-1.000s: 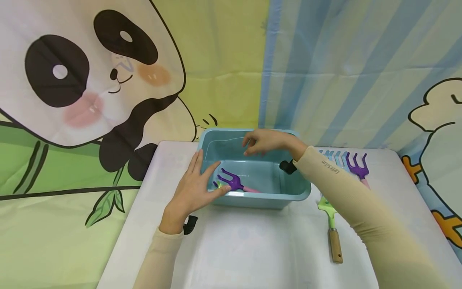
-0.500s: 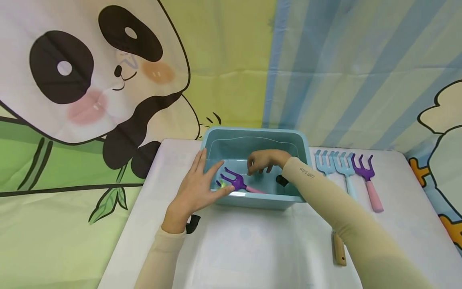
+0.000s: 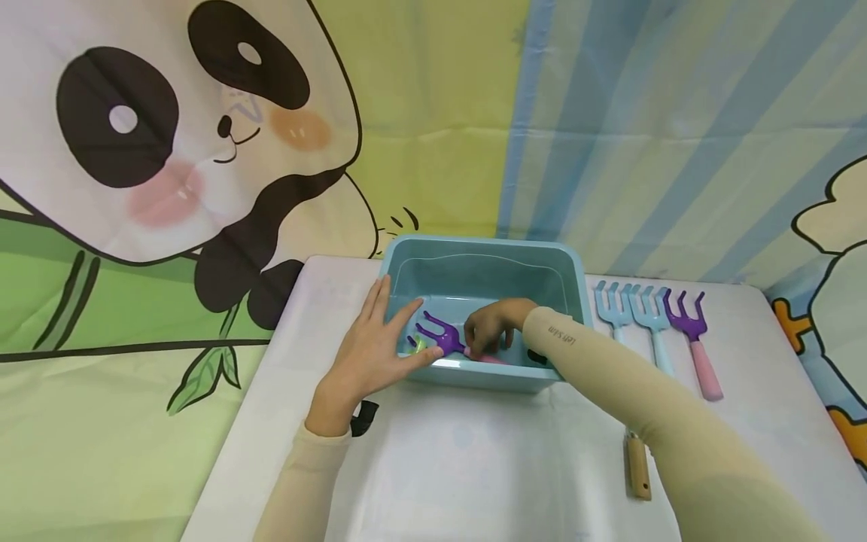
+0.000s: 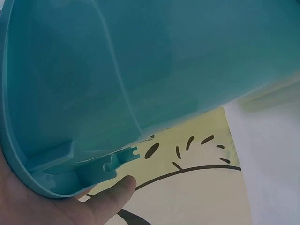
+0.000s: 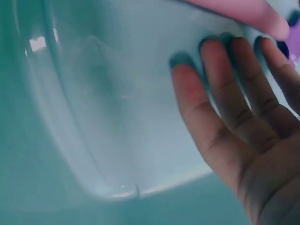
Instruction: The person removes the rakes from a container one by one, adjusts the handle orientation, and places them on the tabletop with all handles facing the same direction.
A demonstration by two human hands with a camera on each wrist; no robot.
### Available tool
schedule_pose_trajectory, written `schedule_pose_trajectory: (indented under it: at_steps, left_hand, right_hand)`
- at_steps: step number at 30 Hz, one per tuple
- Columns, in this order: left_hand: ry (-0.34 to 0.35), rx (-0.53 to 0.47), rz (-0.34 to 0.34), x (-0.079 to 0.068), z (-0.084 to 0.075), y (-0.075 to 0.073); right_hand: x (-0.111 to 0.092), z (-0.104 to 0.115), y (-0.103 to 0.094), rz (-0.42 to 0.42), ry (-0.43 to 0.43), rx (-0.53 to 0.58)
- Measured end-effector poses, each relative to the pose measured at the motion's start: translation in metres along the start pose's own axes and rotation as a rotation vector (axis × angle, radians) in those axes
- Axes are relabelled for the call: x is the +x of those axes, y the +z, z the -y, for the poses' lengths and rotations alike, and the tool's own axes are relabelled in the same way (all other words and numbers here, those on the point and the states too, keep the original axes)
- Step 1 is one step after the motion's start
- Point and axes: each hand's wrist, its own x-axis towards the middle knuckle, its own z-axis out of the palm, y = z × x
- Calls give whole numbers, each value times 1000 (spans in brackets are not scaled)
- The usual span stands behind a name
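A light blue plastic bin (image 3: 488,262) stands on the white table. My left hand (image 3: 369,348) rests against its left front corner, fingers straight along the side and thumb over the front rim. Inside lies a purple-headed hand fork (image 3: 448,339) with a pink handle (image 5: 243,11). Beside its tines is a small green piece (image 3: 420,345), mostly hidden. My right hand (image 3: 493,325) reaches into the bin at the fork's handle. In the right wrist view its fingers (image 5: 220,75) are extended near the bin floor, just beside the handle; the thumb is not seen there.
Right of the bin lie two light blue hand rakes (image 3: 612,309) and another purple fork (image 3: 687,324) with a pink handle. A wooden handle (image 3: 637,467) shows partly under the right sleeve. A printed panda cloth (image 3: 284,143) hangs behind the table.
My right hand has come down from above the bin's back part to the fork's handle inside. The left hand stays on the corner. The view has shifted slightly.
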Motion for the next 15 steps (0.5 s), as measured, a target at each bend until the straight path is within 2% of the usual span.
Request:
schedule_pose_trajectory:
  at_steps: [6, 12, 15]
  left_hand:
    - [12, 13, -11, 0, 0, 0]
    - [3, 6, -11, -2, 0, 0]
    - [8, 1, -14, -3, -1, 0]
  right_hand:
    - [4, 3, 7, 23, -4, -42]
    - [10, 5, 13, 10, 1, -129]
    - [10, 6, 14, -2, 15, -136]
